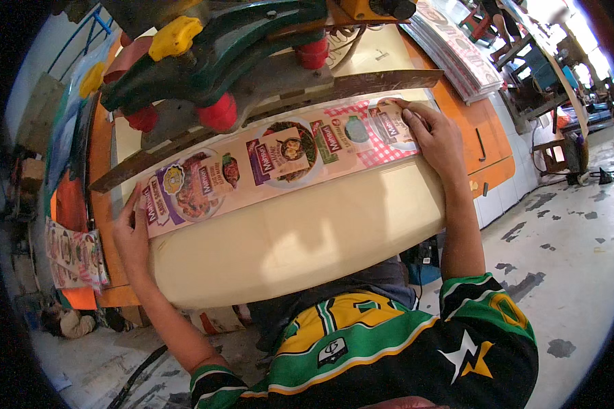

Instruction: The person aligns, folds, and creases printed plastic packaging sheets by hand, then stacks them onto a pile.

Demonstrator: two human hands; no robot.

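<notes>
A long printed strip (232, 178) with food pictures and a red checked patch lies slantwise across a cream work surface (300, 238). Its far edge runs along a long metal bar (382, 82), partly tucked close to it. At the strip's left end my left hand (131, 238) grips the edge, thumb and fingers around the corner. My right hand (433, 136) pinches the opposite end, its fingertips on the printed face near the bar. Whether the strip is one sheet or a thin stack, I cannot tell.
Over the bar stands a machine with a dark green arm (252, 58), red cups (216, 112) and a yellow knob (175, 39). Stacked printed sheets (457, 54) lie at the far right of the orange table (494, 136), near a black hex key (481, 144). More printed pieces (78, 252) hang at left.
</notes>
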